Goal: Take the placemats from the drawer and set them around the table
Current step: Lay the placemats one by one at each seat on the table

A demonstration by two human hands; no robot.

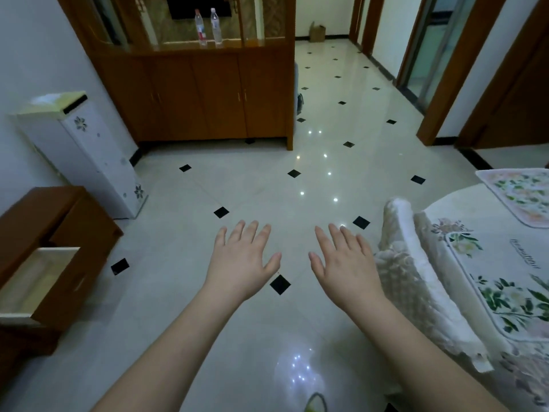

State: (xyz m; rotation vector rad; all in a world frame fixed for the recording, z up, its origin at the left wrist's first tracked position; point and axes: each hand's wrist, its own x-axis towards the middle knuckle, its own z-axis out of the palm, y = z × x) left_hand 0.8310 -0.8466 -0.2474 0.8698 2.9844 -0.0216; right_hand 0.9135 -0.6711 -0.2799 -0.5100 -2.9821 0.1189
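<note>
My left hand [243, 260] and my right hand [344, 263] are stretched out side by side over the tiled floor, palms down, fingers straight and spread, holding nothing. At the right stands the table [439, 212] under a pale floral cloth. Two floral placemats lie flat on it: one close to me [511, 292] and one at the far right edge [523, 194]. At the left, a brown wooden cabinet [59, 215] has its drawer [38, 281] pulled out; the part of the drawer's pale inside that shows holds nothing.
A chair with a white lace cover [404, 263] stands against the table, just right of my right hand. A white floral floor unit [86, 150] sits by the left wall. A wooden sideboard [202, 96] with two bottles [208, 25] stands ahead. Doorways open at the right.
</note>
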